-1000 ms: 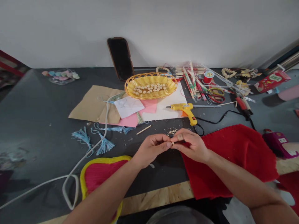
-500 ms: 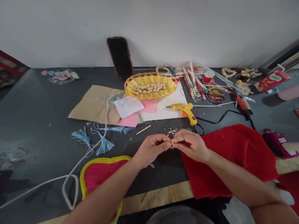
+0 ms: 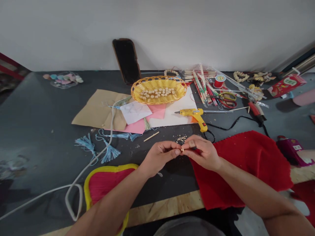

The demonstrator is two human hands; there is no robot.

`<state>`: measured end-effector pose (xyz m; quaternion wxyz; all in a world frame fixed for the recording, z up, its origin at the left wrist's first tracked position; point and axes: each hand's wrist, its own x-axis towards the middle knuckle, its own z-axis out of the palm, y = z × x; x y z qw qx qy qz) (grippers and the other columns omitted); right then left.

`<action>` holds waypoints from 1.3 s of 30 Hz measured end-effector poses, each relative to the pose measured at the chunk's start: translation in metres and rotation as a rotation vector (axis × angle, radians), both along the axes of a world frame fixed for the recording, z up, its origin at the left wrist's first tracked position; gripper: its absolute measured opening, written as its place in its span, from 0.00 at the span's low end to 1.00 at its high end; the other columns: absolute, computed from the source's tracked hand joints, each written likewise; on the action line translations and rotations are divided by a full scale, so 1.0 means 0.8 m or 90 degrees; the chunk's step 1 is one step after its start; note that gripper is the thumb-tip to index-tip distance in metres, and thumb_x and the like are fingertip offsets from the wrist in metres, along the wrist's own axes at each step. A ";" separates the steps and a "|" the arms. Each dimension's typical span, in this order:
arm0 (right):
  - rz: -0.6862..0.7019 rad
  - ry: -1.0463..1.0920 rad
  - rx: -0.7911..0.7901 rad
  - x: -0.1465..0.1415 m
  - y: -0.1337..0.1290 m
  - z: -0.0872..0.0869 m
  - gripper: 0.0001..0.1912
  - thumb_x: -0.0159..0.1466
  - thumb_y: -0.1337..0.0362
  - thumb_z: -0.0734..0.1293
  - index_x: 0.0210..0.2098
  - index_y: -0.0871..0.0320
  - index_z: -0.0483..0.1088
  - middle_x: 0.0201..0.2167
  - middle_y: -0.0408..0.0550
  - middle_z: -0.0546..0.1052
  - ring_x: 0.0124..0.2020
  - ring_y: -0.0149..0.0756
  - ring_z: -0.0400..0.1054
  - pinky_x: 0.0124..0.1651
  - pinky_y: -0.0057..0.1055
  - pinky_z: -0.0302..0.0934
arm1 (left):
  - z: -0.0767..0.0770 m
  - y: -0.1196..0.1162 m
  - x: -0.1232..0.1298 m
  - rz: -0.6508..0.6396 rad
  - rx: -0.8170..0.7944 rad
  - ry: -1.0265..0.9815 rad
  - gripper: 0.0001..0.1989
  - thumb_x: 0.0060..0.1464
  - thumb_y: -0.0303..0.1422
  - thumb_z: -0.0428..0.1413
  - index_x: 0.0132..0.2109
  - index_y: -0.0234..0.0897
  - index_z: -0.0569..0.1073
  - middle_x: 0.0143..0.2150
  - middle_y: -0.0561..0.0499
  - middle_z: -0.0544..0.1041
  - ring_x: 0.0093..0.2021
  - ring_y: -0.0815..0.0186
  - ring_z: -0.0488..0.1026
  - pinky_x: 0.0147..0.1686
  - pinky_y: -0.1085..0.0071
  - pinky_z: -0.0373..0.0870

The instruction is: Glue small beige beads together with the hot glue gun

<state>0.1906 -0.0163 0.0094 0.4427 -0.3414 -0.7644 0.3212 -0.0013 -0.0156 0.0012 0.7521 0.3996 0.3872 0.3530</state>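
Observation:
Between the fingertips of both hands is a tiny cream-coloured bead-like piece (image 3: 182,149); its exact kind is too small to make out. My left hand (image 3: 159,158) pinches it from the left, thumb on top. From the right, my right hand (image 3: 202,152) closes thumb and forefinger on the same piece. Just beyond the fingertips lies a small heap of similar cream pieces (image 3: 181,138) on the dark table. A yellow basket (image 3: 183,93) farther back holds several little flower-shaped clusters (image 3: 157,93). The yellow glue gun (image 3: 194,114) rests on white board beyond my right hand.
Red felt (image 3: 243,167) lies under my right forearm. A yellow-rimmed pink pad (image 3: 105,182) sits by my left forearm. A white cord (image 3: 86,168) crosses the left side. Blue tassels (image 3: 110,152), scissors (image 3: 227,100), red thread (image 3: 219,82) and a leaning phone (image 3: 126,60) are around.
My right fingers have shifted slightly, and the small cream piece shows a little more between the fingertips. Everything else stays in place.

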 end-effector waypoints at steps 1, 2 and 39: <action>-0.001 0.001 -0.005 0.001 0.000 0.000 0.04 0.62 0.69 0.69 0.38 0.58 0.74 0.32 0.48 0.77 0.35 0.32 0.73 0.37 0.27 0.70 | 0.000 0.000 0.000 -0.001 -0.004 -0.008 0.10 0.46 0.37 0.66 0.33 0.34 0.80 0.28 0.53 0.76 0.29 0.72 0.67 0.34 0.75 0.63; -0.006 0.004 -0.009 0.002 0.000 0.001 0.04 0.62 0.69 0.69 0.38 0.58 0.74 0.31 0.48 0.77 0.35 0.32 0.73 0.37 0.27 0.70 | 0.000 0.001 0.000 -0.002 -0.009 -0.015 0.10 0.46 0.36 0.66 0.33 0.34 0.79 0.28 0.52 0.77 0.30 0.71 0.68 0.35 0.75 0.63; -0.051 0.079 -0.110 0.008 0.000 -0.010 0.04 0.63 0.65 0.68 0.38 0.56 0.72 0.34 0.47 0.74 0.31 0.30 0.69 0.31 0.27 0.66 | 0.007 0.000 -0.007 0.056 0.033 0.030 0.12 0.46 0.38 0.66 0.35 0.34 0.77 0.27 0.52 0.74 0.29 0.70 0.67 0.33 0.74 0.62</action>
